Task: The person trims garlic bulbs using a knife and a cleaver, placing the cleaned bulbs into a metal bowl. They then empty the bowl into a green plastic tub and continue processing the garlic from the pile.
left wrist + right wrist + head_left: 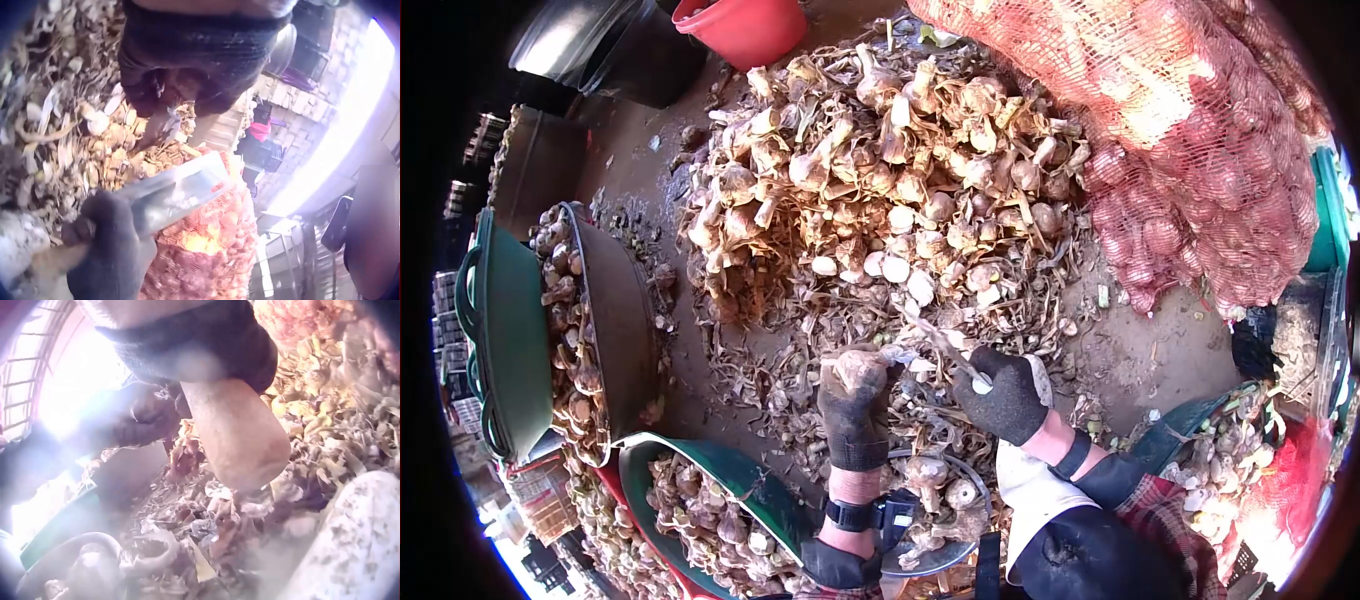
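— What's in your left hand (855,405)?

— A bulb (859,368) of garlic. My gloved fingers are curled round it from below, and its top shows above them. It sits low in front of me, over the loose husks just this side of the big pile (880,170).

— And the right hand (1006,398)?

— It's wrapped round the handle of a knife (942,349), and it's gloved too. The blade slants up and to the left, with its tip close to the bulb. I can't tell whether steel touches skin.

— What lies around you?

— A red mesh sack (1200,130), stuffed full, leans at the right of the pile, and a red bucket (745,25) stands behind it. A metal bowl (948,558) with a few bulbs is under my wrists. A green tub (735,472) of garlic is beside my left forearm.
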A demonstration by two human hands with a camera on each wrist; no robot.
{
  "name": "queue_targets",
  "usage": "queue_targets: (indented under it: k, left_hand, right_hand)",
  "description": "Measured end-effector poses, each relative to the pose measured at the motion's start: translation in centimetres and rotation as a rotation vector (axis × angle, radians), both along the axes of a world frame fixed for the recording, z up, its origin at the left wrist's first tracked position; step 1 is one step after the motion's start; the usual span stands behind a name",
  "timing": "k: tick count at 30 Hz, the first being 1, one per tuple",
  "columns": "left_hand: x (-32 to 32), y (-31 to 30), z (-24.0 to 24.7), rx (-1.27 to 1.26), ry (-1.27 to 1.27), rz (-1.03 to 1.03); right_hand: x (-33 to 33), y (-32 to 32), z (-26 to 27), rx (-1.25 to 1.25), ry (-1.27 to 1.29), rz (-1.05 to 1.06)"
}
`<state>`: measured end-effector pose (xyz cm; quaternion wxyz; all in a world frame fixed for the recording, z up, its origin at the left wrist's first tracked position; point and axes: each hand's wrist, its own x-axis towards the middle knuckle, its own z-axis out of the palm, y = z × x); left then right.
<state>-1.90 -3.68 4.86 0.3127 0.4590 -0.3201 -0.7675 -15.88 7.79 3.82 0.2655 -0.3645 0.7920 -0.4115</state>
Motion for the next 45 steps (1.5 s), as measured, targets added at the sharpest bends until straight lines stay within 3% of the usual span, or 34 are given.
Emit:
queue_targets:
  k: [2,3,5,6,8,9,10,12,14,15,16,17,18,19,20,22,24,26,27,30,31,32,34,36,38,40,42,44,45]
  left_hand:
    - [-0.8,1.6,-0.1,0.117,0.181,0.061]
    - [-0.5,2.2,0.3,0.201,0.144,0.022]
    - [0.8,3.3,-0.6,0.469,0.393,0.057]
    - [0.6,3.3,0.6,0.611,0.531,0.052]
    - [2.7,4.1,-0.8,0.433,0.726,-0.456]
    - [2.6,2.6,2.2,0.336,0.550,-0.818]
    - [2.6,0.8,2.9,0.274,0.590,-1.064]
    - [5.1,-3.0,1.5,0.118,0.249,-1.214]
    - [9.3,-7.5,-3.9,-0.362,-0.322,-0.921]
    - [10.0,-9.9,-4.5,-0.514,-0.670,-0.601]
    - [12.7,-13.1,-8.2,-0.481,-0.591,-0.290]
    - [14.2,-16.3,-9.7,-0.418,-0.740,-0.108]
    - [15.6,-19.2,-11.6,-0.226,-0.546,0.132]
    - [15.0,-21.6,-11.1,0.101,-0.539,0.279]
    - [14.6,-23.3,-11.5,0.105,-0.532,0.281]
    - [13.6,-26.1,-13.5,0.358,-0.390,0.314]
    - [12.9,-27.0,-15.8,0.359,-0.401,0.258]
    - [13.2,-27.5,-17.4,0.202,-0.309,0.184]
    - [12.5,-26.1,-15.6,0.206,-0.295,0.245]
    - [15.2,-24.8,-18.1,0.091,-0.142,0.340]
    - [14.9,-23.1,-17.9,-0.323,-0.155,0.293]
    - [11.8,-19.7,-12.0,-0.329,-0.217,0.208]
    - [10.3,-15.3,-8.4,-0.416,-0.002,-0.059]
    - [7.9,-11.5,-6.2,-0.600,-0.415,-0.221]
    - [4.2,-7.0,-2.4,-0.930,-0.538,-0.390]
    - [3.0,-4.7,-2.3,-1.137,-0.596,-0.558]
    - [1.9,-3.0,-2.6,-1.061,-0.557,-0.730]
    - [2.6,-1.5,-2.4,-0.795,-0.468,-0.685]
    - [3.0,-1.2,-3.2,-0.791,-0.465,-0.691]
  right_hand:
    - [0.4,-0.1,-0.6,-0.063,-0.015,0.001]
    - [0.4,0.1,-1.1,-0.061,-0.014,0.003]
    - [0.4,0.8,-2.2,-0.086,0.141,0.044]
    - [0.5,1.1,-2.7,0.028,0.110,0.092]
    - [1.2,2.6,-6.8,0.301,0.038,0.145]
    - [1.2,2.7,-6.2,0.288,0.024,0.219]
    - [0.7,2.6,-5.1,0.275,0.022,0.286]
    - [0.5,2.2,-4.9,0.318,0.027,0.361]
    - [0.7,2.1,-5.0,0.240,-0.019,0.312]
    - [0.7,2.1,-5.0,0.237,-0.020,0.313]
    - [0.8,2.0,-5.0,0.241,-0.039,0.277]
    - [0.8,1.9,-5.0,0.247,-0.057,0.243]
    - [0.8,1.9,-5.3,0.248,-0.050,0.245]
    - [0.8,1.8,-5.6,0.269,-0.062,0.236]
    - [1.0,1.8,-5.8,0.293,-0.075,0.228]
    - [1.1,1.3,-5.5,0.283,-0.064,0.223]
    - [1.2,1.2,-5.3,0.313,-0.025,0.245]
    - [1.3,1.2,-5.5,0.312,-0.001,0.257]
    - [1.3,1.3,-5.5,0.298,0.015,0.269]
    - [1.3,1.0,-5.1,0.231,0.005,0.231]
    - [1.2,0.8,-4.5,0.227,0.002,0.235]
    - [1.2,0.4,-4.1,0.226,-0.002,0.236]
    - [1.2,-0.6,-2.8,0.142,0.094,0.223]
    - [1.1,-1.5,-1.2,0.022,0.158,0.281]
    - [0.8,-2.5,0.2,-0.025,0.234,0.382]
    - [0.9,-3.2,1.1,-0.081,0.297,0.371]
    - [0.6,-2.9,1.2,-0.117,0.309,0.396]
    - [0.2,-2.0,1.0,-0.073,0.316,0.406]
    - [-0.1,-1.7,0.9,-0.067,0.314,0.402]
